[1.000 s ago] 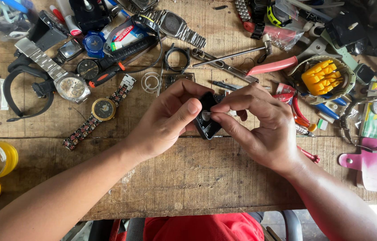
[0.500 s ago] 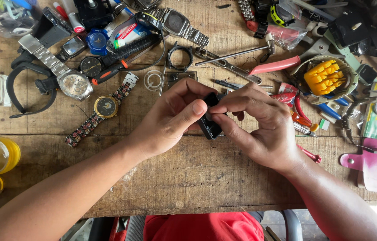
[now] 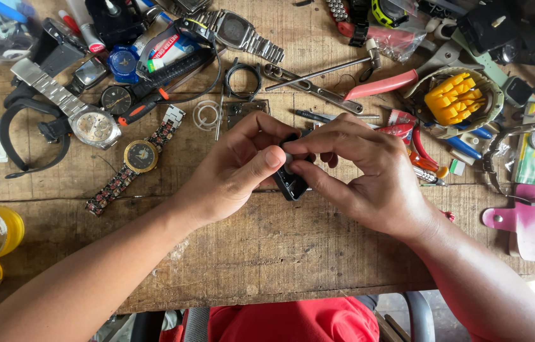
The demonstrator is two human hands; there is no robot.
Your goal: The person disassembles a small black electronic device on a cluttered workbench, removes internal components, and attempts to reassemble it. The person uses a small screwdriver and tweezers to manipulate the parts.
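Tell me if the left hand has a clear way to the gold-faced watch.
Probably yes. The gold-faced watch lies on bare wood just left of the left hand, nothing between them; but that hand shares a small black part with the right hand.

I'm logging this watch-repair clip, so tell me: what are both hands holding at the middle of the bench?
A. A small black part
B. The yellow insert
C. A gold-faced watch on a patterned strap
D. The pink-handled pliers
A: the left hand and right hand pinch a small black part between their fingers, while the gold-faced watch, pliers and yellow insert lie untouched on the bench.
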